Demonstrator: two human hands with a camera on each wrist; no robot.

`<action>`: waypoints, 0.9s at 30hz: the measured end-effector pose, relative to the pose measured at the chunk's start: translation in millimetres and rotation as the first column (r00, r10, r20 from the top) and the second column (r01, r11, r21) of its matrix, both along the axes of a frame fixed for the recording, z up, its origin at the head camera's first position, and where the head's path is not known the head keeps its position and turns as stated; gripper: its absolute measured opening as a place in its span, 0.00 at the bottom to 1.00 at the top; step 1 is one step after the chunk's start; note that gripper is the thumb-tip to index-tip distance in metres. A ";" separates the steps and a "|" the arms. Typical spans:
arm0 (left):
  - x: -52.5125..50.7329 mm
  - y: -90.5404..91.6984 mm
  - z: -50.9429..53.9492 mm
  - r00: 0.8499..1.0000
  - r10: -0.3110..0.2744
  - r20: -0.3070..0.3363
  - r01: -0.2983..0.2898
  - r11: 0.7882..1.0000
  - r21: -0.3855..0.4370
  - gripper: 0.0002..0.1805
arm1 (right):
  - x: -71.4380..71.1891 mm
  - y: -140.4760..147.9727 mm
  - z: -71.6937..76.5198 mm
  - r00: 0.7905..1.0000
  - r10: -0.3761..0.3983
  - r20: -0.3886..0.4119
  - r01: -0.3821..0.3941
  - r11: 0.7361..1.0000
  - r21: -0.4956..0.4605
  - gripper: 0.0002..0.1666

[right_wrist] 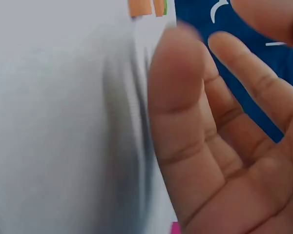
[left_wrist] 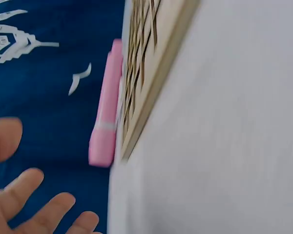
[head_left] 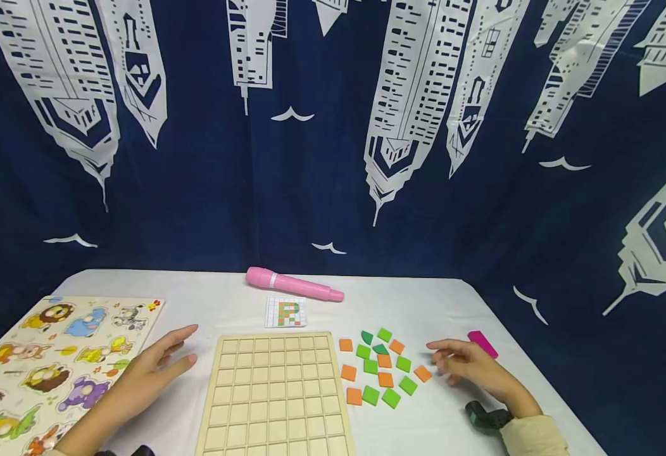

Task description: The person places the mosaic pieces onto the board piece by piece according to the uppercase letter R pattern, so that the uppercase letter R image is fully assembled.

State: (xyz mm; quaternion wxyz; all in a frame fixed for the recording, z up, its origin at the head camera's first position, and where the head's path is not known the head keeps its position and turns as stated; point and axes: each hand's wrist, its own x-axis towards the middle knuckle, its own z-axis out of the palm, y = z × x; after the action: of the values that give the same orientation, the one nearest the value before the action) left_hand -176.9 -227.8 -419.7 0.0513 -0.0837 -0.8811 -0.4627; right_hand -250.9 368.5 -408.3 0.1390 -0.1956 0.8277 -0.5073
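Tile-laying seems pending, as left hand [head_left: 152, 366] and, blur permitting, right hand [head_left: 472, 363] are released, calling for a pinch on the flat orange square tile [head_left: 422, 373] nearest the bench's [head_left: 401, 297] right edge.

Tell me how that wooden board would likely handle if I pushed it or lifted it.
The wooden board is probably stiff: its edge looks straight and solid from the left wrist. Pushed, it would likely slide rather than roll or tip, since it lies flat on the white table.

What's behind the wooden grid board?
Behind the board, the small pattern card lies nearest, then the pink marker-shaped object. Anything under the board is hidden.
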 end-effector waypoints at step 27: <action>2.8 19.6 -44.5 0.969 0.088 -0.232 -0.107 0.992 -0.069 0.25 | -11.3 3.9 -24.0 0.982 0.181 -0.059 -0.182 0.983 -0.021 0.17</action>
State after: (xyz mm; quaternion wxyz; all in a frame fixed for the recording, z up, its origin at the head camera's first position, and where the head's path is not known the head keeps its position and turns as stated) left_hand -174.0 -208.1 -464.2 0.1717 -0.0949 -0.8903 -0.4110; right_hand -262.2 372.3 -432.3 0.1583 -0.2864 0.8033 -0.4976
